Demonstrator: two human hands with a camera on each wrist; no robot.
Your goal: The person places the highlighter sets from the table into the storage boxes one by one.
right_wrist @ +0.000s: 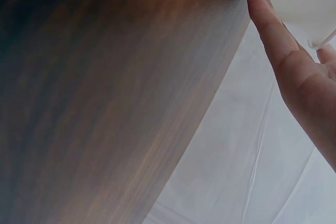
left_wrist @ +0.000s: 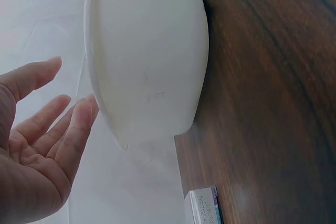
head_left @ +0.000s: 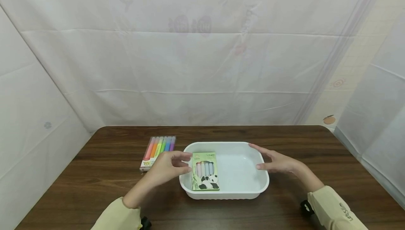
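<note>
A white plastic tub (head_left: 242, 173) sits on the table with a green panda box of pens (head_left: 205, 172) lying inside at its left end. My left hand (head_left: 172, 165) hovers at the tub's left rim, its fingertips close to the box's edge. In the left wrist view, that hand (left_wrist: 47, 140) has thumb and fingers spread apart with nothing between them. On the other side, my right hand (head_left: 276, 161) is at the right rim, thumb over the rim and index finger stretched along the back corner. Straight fingers (right_wrist: 286, 45) lie along the tub's outer wall in the right wrist view.
A clear-fronted pack of coloured markers (head_left: 161, 149) lies on the dark wooden table (head_left: 95, 184), behind and left of my left hand. Pale cloth (head_left: 202, 65) hangs behind the table and along both sides.
</note>
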